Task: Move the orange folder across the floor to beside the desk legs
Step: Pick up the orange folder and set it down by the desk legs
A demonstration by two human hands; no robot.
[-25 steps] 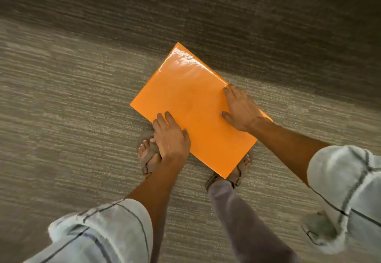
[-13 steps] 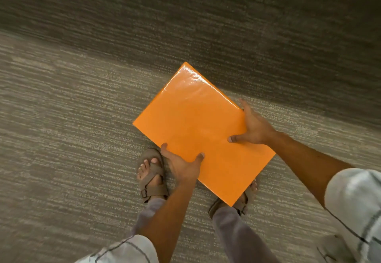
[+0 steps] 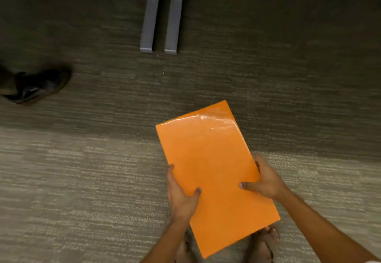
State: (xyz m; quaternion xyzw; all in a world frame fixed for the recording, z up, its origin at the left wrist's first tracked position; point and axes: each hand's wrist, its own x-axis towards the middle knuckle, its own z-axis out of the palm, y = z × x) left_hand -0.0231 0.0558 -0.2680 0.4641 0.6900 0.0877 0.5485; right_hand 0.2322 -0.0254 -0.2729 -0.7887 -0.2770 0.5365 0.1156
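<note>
Head view, the only one. You hold the orange folder (image 3: 214, 172) in both hands, lifted off the carpet floor (image 3: 82, 190), long axis running roughly 11 to 5 o'clock, far end tipped toward the desk legs (image 3: 159, 15). Your left hand (image 3: 181, 194) clamps the left long edge: thumb on top, fingers wrapped under and out of sight, so pinching the folder. Your right hand (image 3: 266, 182) does the same on the right long edge, thumb flat on the cover, fingers curled around the edge. A two-sided grip near the lower half likely keeps the glossy, floppy cover from sagging or slipping.

The folder sits at about 5 o'clock from the frame centre, above your feet (image 3: 263, 240). The two grey desk legs stand side by side at 12 o'clock, well apart from the folder, with dark carpet between. Someone else's dark shoe (image 3: 39, 85) is at 9 o'clock, clear of the path.

Judgement: carry phase, folder picked up, not yet delivered. Next you need to go forward and set it down just beside the legs.
</note>
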